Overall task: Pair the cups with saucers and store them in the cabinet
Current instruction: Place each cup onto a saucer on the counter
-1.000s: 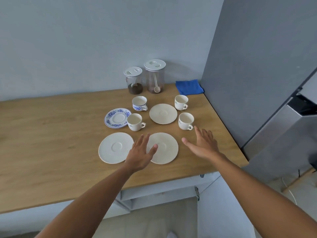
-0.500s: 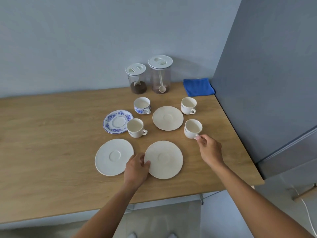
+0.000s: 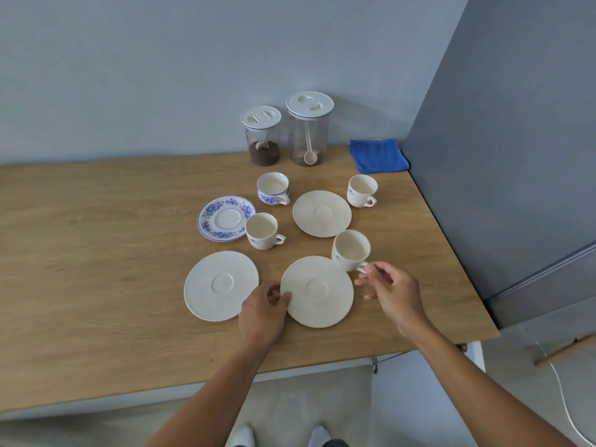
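My right hand (image 3: 392, 293) pinches the handle of a cream cup (image 3: 351, 250), which hangs tilted at the far right rim of the near cream saucer (image 3: 316, 291). My left hand (image 3: 263, 309) grips that saucer's left edge. A white saucer (image 3: 221, 285) lies to its left, and another cream saucer (image 3: 322, 213) lies behind. A second cream cup (image 3: 263, 231) stands beside the blue floral saucer (image 3: 226, 218), a blue floral cup (image 3: 273, 188) behind them, a third cream cup (image 3: 362, 191) at the far right.
Two lidded clear jars, the short jar (image 3: 262, 140) and the tall jar (image 3: 309, 129), stand against the wall, with a folded blue cloth (image 3: 378, 155) to their right. A grey cabinet side (image 3: 503, 156) borders the wooden counter (image 3: 96, 253) on the right.
My right hand took the cup by its handle and carried it left toward the near saucer. My left hand closed on that saucer's left edge.
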The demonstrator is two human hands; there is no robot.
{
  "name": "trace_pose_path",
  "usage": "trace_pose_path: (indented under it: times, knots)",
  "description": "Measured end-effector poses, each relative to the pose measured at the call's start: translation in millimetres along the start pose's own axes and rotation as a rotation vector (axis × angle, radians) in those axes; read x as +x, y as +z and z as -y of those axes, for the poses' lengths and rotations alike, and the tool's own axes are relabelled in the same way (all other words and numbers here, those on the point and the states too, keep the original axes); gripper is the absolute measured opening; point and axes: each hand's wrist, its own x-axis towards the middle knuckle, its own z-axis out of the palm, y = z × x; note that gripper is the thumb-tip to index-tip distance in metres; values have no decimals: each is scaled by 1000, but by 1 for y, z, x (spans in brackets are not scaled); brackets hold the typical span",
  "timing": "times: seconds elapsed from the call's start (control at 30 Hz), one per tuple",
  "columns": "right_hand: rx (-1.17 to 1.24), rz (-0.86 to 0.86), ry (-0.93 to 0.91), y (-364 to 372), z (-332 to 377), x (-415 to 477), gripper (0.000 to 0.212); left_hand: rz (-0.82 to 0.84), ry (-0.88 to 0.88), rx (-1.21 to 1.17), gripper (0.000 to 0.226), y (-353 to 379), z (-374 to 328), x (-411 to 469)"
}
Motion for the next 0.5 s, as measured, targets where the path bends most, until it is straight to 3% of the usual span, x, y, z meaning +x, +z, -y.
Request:
trace_pose_path:
  times: [0.2, 0.5]
  knots:
    - [-4, 130, -23, 14, -2, -27, 10, 12, 0, -2, 26, -1, 2, 0]
    - [-63, 192, -16, 28, -4, -34, 12, 15, 13, -5, 23, -2, 2, -1]
